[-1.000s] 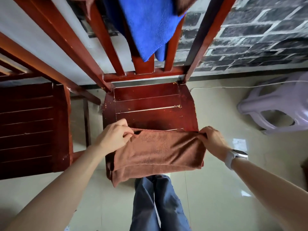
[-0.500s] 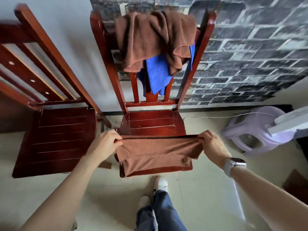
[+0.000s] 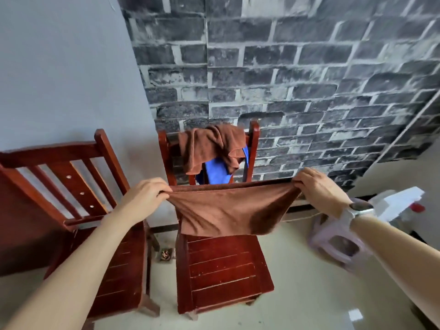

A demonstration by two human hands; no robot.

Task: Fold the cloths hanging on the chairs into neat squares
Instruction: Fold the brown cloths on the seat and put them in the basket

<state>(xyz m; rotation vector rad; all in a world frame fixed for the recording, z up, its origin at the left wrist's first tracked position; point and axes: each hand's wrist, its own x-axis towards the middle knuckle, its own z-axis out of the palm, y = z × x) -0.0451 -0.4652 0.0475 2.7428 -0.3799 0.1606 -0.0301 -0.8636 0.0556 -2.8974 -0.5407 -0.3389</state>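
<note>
The left hand (image 3: 145, 198) pinched the 9 o'clock corner of the brown terry cloth (image 3: 228, 213); the right hand (image 3: 319, 189) pinched the 3 o'clock corner. The cloth hung doubled between them above the red wooden chair (image 3: 223, 270). Judged step: mid-fold. The next move probably called for bringing the corners together.

The brown cloth (image 3: 228, 208) is matt, napped terry, like the second brown cloth (image 3: 209, 146) on the chair-back; the blue cloth (image 3: 217, 171) looks smoother. Both chairs (image 3: 223, 270) are glossy reddish lacquered wood. The floor (image 3: 309, 294) is shiny tile, the stool (image 3: 338, 246) pale plastic.
</note>
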